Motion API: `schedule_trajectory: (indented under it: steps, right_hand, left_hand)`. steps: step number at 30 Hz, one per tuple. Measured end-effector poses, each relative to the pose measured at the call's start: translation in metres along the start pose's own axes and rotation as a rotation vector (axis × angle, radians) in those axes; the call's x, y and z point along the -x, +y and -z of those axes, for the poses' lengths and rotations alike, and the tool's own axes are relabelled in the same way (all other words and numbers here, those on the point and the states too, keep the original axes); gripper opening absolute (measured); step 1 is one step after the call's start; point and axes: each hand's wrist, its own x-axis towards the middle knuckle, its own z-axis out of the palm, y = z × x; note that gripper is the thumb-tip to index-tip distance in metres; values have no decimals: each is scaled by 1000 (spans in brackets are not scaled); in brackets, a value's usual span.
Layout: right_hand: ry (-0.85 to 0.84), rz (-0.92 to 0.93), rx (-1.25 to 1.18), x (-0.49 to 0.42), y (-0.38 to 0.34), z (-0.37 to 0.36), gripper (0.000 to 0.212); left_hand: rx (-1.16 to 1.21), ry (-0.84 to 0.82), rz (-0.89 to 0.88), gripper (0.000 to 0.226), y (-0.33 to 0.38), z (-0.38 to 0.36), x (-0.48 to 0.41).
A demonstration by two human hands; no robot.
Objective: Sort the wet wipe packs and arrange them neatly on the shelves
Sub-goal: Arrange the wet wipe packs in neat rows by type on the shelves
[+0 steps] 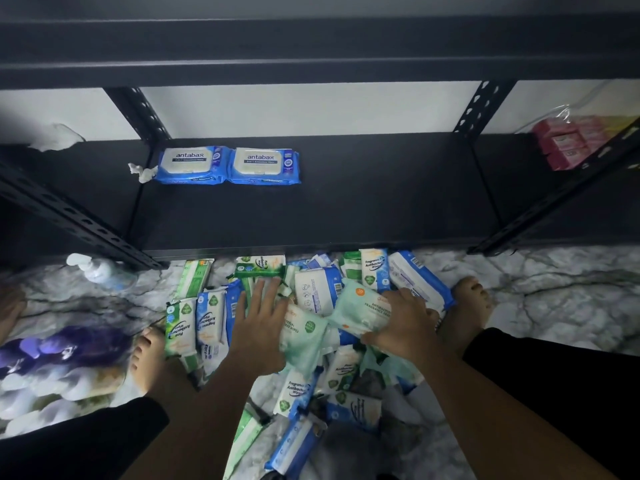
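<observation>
Directly under the left grip (pixel 259 323) and right grip (pixel 405 327), a heap of wet wipe packs (pixel 315 292) covers the floor (pixel 554 289). Left lies flat, released; right clasps a mint-green pack (pixel 360 308) jutting leftward. Ahead of both stands the shelf (pixel 346 209), blue packs (pixel 228 164) ahead-left.

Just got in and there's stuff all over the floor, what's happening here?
A person bends over a pile of wet wipe packs on the floor. The left grip lies flat on the pile; the right grip holds a pale green pack. So far two blue packs sit side by side on the shelf.
</observation>
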Motion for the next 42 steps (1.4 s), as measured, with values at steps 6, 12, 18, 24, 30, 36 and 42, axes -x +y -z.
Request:
schedule_trajectory:
  steps: [6,12,18,24,30,36,42]
  right_hand:
    - [141,9,-14,-23,27,38,101]
    - [184,-50,185,-81,49,87,101]
    - [204,-73,256,-134,70,113,101]
    - [313,-55,278,-141,69,76,77]
    - [469,-21,239,-152,66,41,83]
    - [511,-46,240,-181,62,55,78]
    - [375,-43,278,-221,59,94,89]
  left_hand:
    - [439,83,230,101,9,52,-16]
    - [361,251,101,102,29,85,-82]
    - [284,166,-22,103,64,105,-182]
    - [290,278,-126,63,97,74,-207]
    - [240,399,-147,59,104,54,-223]
    - [236,401,-188,60,112,66,-259]
    - [244,397,-185,59,110,75,-290]
